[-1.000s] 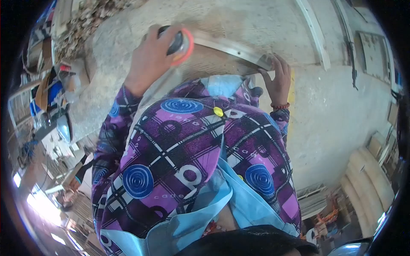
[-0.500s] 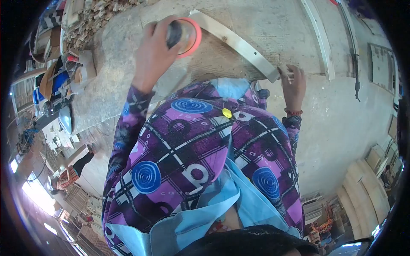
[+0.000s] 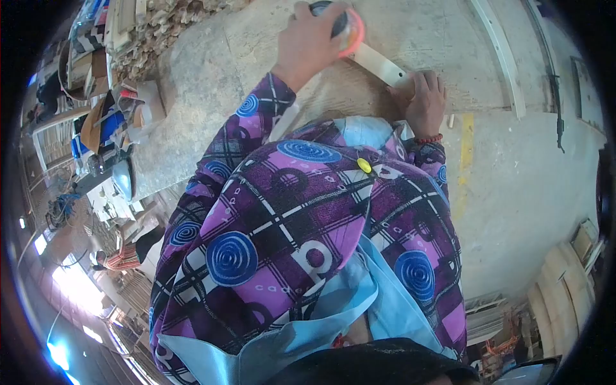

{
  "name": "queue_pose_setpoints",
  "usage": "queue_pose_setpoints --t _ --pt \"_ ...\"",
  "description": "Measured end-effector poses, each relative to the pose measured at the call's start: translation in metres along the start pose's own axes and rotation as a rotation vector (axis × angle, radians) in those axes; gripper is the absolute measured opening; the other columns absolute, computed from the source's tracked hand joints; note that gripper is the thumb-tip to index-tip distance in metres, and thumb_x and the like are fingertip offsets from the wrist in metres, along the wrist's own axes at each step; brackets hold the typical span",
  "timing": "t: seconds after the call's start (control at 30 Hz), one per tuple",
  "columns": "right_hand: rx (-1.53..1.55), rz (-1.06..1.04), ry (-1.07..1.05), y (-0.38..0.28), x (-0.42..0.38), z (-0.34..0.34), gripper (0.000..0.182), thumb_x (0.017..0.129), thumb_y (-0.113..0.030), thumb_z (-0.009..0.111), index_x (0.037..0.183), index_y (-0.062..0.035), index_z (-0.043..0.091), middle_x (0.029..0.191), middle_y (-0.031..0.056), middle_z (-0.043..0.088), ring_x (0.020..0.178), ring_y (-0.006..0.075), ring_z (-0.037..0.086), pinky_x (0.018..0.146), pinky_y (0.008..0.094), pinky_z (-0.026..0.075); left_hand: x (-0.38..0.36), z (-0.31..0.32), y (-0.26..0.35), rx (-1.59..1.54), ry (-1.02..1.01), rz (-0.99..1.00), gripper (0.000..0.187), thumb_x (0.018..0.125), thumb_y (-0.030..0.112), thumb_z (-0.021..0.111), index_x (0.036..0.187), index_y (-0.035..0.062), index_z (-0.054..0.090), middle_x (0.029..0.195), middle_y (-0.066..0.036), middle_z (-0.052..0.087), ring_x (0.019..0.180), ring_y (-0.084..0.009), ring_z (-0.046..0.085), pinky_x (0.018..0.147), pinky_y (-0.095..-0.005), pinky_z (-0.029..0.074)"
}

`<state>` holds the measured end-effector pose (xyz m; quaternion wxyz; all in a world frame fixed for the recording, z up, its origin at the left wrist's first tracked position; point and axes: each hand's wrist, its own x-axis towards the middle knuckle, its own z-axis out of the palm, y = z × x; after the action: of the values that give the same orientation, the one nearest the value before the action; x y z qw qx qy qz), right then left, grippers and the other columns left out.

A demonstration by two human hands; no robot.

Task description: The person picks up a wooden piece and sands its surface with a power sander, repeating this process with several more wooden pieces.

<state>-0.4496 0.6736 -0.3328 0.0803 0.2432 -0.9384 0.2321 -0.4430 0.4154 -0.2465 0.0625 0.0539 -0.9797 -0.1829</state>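
Note:
A pale wooden strip (image 3: 380, 65) with a small dark hole lies on the worn work surface in front of me. My left hand (image 3: 307, 43) is wrapped round a disc-shaped object with an orange-pink rim (image 3: 355, 33) and a dark part under my fingers; its exact kind I cannot tell. It overlaps the strip, hiding the strip's far portion. At the strip's near end, my right hand (image 3: 426, 101), with a red bead bracelet at the wrist, is closed with fingers bent over the wood.
Another long pale strip (image 3: 500, 54) with holes lies to the right, beside a thin dark bar (image 3: 556, 96). Stacked wood pieces (image 3: 173, 38) fill the far left. Cardboard and a blue item (image 3: 110, 123) sit at the left edge. A person in striped clothing (image 3: 125, 256) is farther off.
My left hand has moved right along the strip with the orange-rimmed disc. My right hand has gone from loosely spread fingers beside the strip's end to closing over it. The view has shifted slightly.

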Motion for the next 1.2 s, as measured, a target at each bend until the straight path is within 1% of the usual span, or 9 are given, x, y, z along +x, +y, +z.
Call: queue_pose_setpoints --t 0.03,0.17,0.27,0.37,0.47,0.57,0.77,0.87,1.2 --pt "-0.01 0.011 -0.005 -0.001 0.0 0.0 0.054 0.075 -0.051 0.078 0.106 -0.0085 0.066 0.106 0.008 0.058 0.103 0.0317 0.055 0.088 0.0447 0.043 0.002 -0.003 -0.002 -0.018 0.016 -0.021 0.054 0.082 0.018 0.068 0.135 0.0197 0.054 0.111 -0.026 0.054 0.089 -0.046 0.064 0.074 -0.0501 0.056" --pt "-0.034 0.011 -0.021 0.001 0.002 0.001 0.054 0.074 -0.051 0.079 0.105 -0.009 0.066 0.107 0.0076 0.058 0.104 0.032 0.055 0.089 0.045 0.044 -0.003 0.002 0.018 -0.051 0.005 0.007 0.051 0.082 0.021 0.068 0.132 0.0216 0.057 0.111 -0.024 0.054 0.087 -0.0451 0.063 0.071 -0.0504 0.056" --pt "0.014 -0.014 0.005 0.003 0.004 0.002 0.054 0.074 -0.052 0.079 0.105 -0.0089 0.066 0.107 0.008 0.058 0.104 0.032 0.055 0.089 0.0443 0.044 -0.008 0.019 0.03 0.084 -0.013 0.085 0.056 0.084 0.03 0.071 0.137 0.0309 0.053 0.119 -0.022 0.053 0.098 -0.0443 0.066 0.078 -0.0499 0.057" --pt "0.024 -0.021 0.033 0.001 0.005 0.004 0.048 0.071 -0.038 0.085 0.104 -0.0084 0.065 0.104 0.0086 0.06 0.102 0.0323 0.057 0.087 0.0446 0.046 -0.005 0.013 0.03 -0.07 0.03 0.095 0.051 0.083 0.025 0.07 0.132 0.0222 0.058 0.112 -0.025 0.054 0.09 -0.0451 0.063 0.073 -0.0504 0.056" --pt "-0.016 -0.014 -0.001 0.004 0.005 0.007 0.055 0.075 -0.053 0.079 0.106 -0.009 0.066 0.107 0.0088 0.058 0.106 0.0315 0.056 0.089 0.0439 0.044 0.001 0.015 0.016 0.032 0.054 0.038 0.053 0.083 0.027 0.07 0.134 0.0227 0.057 0.114 -0.025 0.053 0.092 -0.0458 0.062 0.075 -0.0507 0.055" --pt "0.015 -0.03 0.021 0.003 0.005 0.007 0.053 0.075 -0.052 0.078 0.104 -0.009 0.066 0.107 0.0085 0.058 0.106 0.0317 0.055 0.09 0.0443 0.045 0.002 0.014 0.016 0.006 0.107 0.055 0.052 0.083 0.026 0.07 0.133 0.0222 0.057 0.114 -0.025 0.053 0.094 -0.0464 0.062 0.076 -0.0512 0.055" --pt "0.018 -0.02 -0.019 0.003 0.006 0.01 0.051 0.076 -0.051 0.078 0.103 -0.0091 0.065 0.107 0.0086 0.058 0.106 0.0325 0.055 0.089 0.045 0.044 0.001 0.022 0.031 -0.014 0.057 0.068 0.051 0.083 0.023 0.07 0.132 0.0221 0.059 0.113 -0.025 0.053 0.092 -0.045 0.063 0.075 -0.0499 0.055" --pt "0.03 -0.035 0.035 -0.002 0.008 0.005 0.05 0.072 -0.044 0.083 0.101 -0.0071 0.065 0.102 0.0105 0.059 0.099 0.0343 0.057 0.086 0.0444 0.046 0.005 0.02 0.026 -0.029 0.082 0.036 0.05 0.084 0.021 0.068 0.133 0.0226 0.058 0.113 -0.025 0.052 0.092 -0.0453 0.062 0.074 -0.0492 0.055" --pt "0.028 -0.023 0.034 -0.001 0.007 0.011 0.052 0.073 -0.047 0.082 0.102 -0.0073 0.065 0.104 0.0093 0.059 0.102 0.0331 0.057 0.087 0.0445 0.046 0.003 0.025 0.031 -0.042 0.122 0.074 0.047 0.086 0.027 0.068 0.132 0.0219 0.059 0.11 -0.025 0.053 0.086 -0.0442 0.063 0.07 -0.0497 0.055"
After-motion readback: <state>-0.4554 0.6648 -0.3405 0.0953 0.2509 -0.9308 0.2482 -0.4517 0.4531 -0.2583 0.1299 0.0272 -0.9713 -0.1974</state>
